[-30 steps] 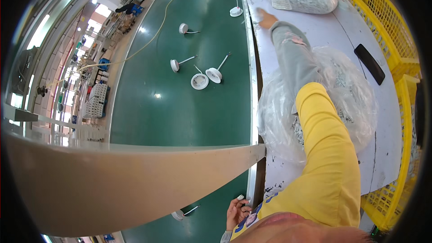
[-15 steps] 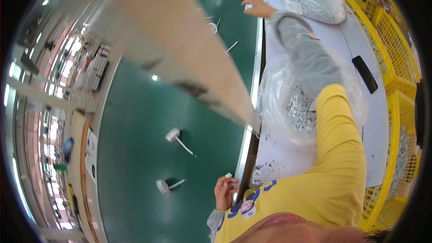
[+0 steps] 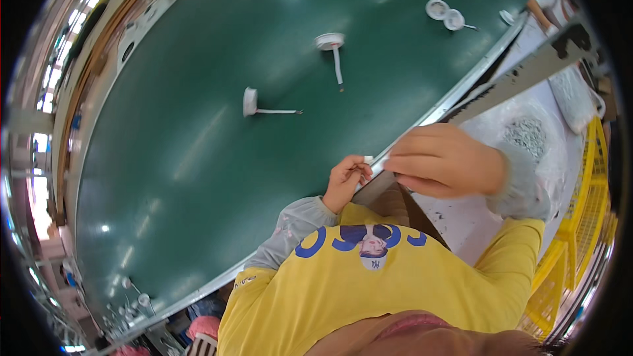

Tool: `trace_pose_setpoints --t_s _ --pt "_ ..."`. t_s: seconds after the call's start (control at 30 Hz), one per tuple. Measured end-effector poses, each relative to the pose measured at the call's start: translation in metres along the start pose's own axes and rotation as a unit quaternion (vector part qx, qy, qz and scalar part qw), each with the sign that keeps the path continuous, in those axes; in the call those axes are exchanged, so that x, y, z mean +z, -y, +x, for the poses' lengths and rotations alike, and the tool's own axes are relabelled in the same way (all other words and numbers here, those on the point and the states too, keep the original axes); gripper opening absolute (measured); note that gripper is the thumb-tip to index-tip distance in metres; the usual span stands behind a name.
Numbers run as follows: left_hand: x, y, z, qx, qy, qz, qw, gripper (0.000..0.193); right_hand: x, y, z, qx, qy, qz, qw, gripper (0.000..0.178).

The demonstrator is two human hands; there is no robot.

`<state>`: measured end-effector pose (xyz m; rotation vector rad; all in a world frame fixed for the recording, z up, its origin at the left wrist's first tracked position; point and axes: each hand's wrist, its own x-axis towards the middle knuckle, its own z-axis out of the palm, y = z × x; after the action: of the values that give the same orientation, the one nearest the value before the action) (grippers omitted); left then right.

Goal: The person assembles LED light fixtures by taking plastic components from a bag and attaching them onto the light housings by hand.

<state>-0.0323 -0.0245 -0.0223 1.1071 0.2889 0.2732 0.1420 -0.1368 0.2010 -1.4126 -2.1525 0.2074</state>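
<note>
My left hand [image 3: 345, 181], in a grey sleeve, pinches a small white part [image 3: 368, 159] at the metal edge of the green conveyor belt [image 3: 217, 158]. My right hand [image 3: 440, 160] is close in front of my chest, its bunched fingertips meeting the left hand at that part. It is blurred, and whatever its fingers hold is hidden. Behind it lies a clear plastic bag [image 3: 531, 133] of small grey pieces on the white table [image 3: 461, 221].
White caps with thin tubes lie on the belt: one [image 3: 333, 49], another [image 3: 254, 104], and several at the far end [image 3: 443, 12]. Another person's hand [image 3: 542, 1] works at the top right. Yellow crates [image 3: 580, 224] line the right side.
My right arm has pulled back from the plastic bag to my chest and now meets my left hand. The view has swung down toward my body.
</note>
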Motion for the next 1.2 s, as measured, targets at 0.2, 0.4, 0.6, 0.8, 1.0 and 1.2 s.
trace_pose_setpoints --t_s 0.2,0.4,0.6,0.8,1.0,1.2 --pt "-0.026 -0.027 -0.029 0.055 -0.043 -0.003 0.998 0.028 0.139 -0.139 0.078 0.091 -0.004 -0.028 0.995 0.020" --pt "-0.048 -0.037 -0.038 0.132 -0.135 -0.031 0.982 0.027 0.123 -0.234 0.066 0.364 -0.122 0.017 0.923 0.031" --pt "-0.049 -0.034 -0.035 0.175 -0.152 -0.015 0.973 0.025 0.146 -0.331 0.051 0.510 -0.120 0.073 0.848 0.039" --pt "-0.052 -0.027 -0.032 0.178 -0.114 -0.023 0.977 0.027 0.129 -0.356 0.039 0.417 -0.139 0.189 0.878 0.027" --pt "-0.076 -0.068 -0.013 0.113 -0.169 -0.051 0.978 0.024 0.142 -0.133 0.080 0.262 -0.144 0.129 0.945 0.014" --pt "-0.066 -0.070 0.005 0.089 0.002 -0.164 0.982 0.041 0.155 -0.064 0.040 0.135 -0.120 -0.065 0.981 0.013"
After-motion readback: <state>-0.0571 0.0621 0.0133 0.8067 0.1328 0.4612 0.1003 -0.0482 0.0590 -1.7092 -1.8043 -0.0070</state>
